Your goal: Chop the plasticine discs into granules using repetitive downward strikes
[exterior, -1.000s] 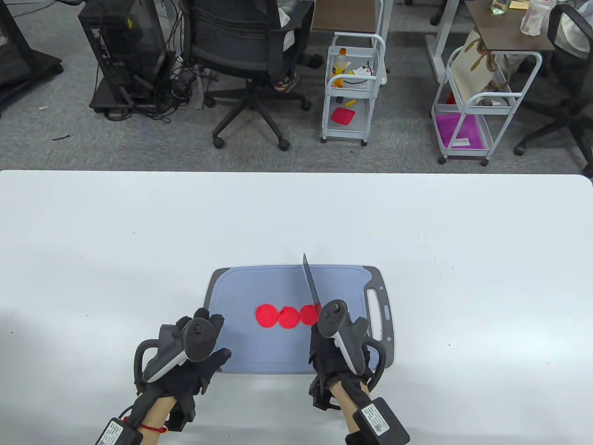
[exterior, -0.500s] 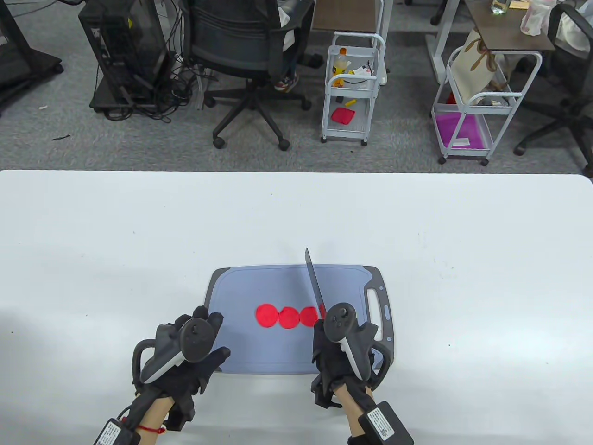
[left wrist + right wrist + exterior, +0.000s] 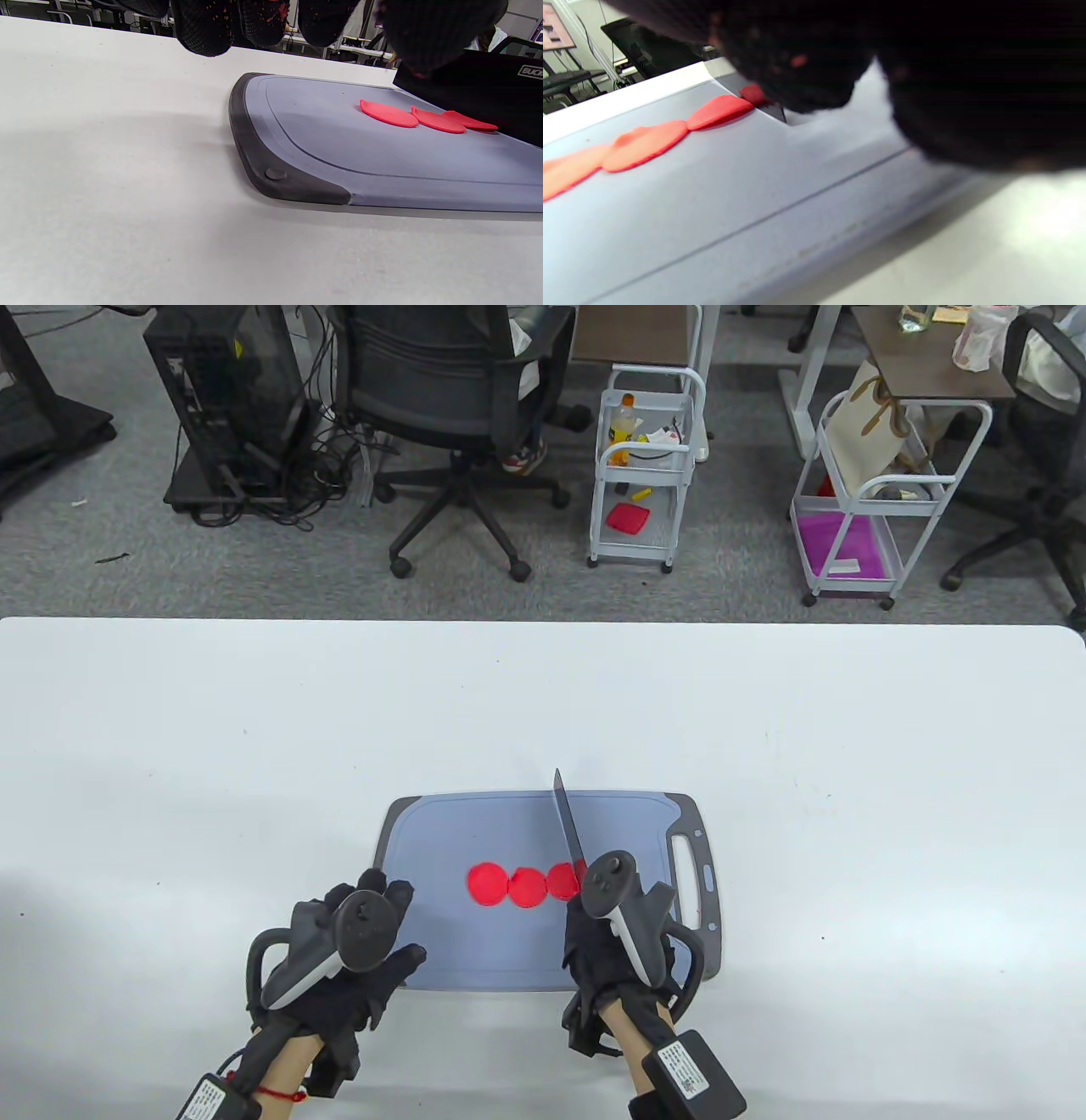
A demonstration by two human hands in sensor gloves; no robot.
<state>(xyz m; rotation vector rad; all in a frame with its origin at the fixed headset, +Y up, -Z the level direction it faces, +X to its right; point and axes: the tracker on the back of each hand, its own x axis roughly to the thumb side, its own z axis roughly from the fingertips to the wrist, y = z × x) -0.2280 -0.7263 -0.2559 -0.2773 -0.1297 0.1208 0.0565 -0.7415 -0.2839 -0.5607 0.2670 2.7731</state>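
Three flat red plasticine discs [image 3: 524, 885] lie in a touching row on a grey cutting board [image 3: 458, 831]; they also show in the left wrist view [image 3: 418, 116] and the right wrist view [image 3: 645, 142]. My right hand [image 3: 612, 937] grips a knife [image 3: 568, 827], blade pointing away, its edge down in the rightmost disc [image 3: 562, 880]. A small cut red piece [image 3: 753, 94] sits beside the blade. My left hand [image 3: 356, 942] rests at the board's near left corner, fingers spread, holding nothing.
The board [image 3: 322, 148] lies on a white table [image 3: 254, 746], its handle slot [image 3: 685, 861] to the right. Beyond the far table edge stand an office chair [image 3: 450, 415] and two white carts [image 3: 645, 466].
The knife rose and shifted slightly right half a second ago, then came back down onto the rightmost disc. My left hand barely moved.
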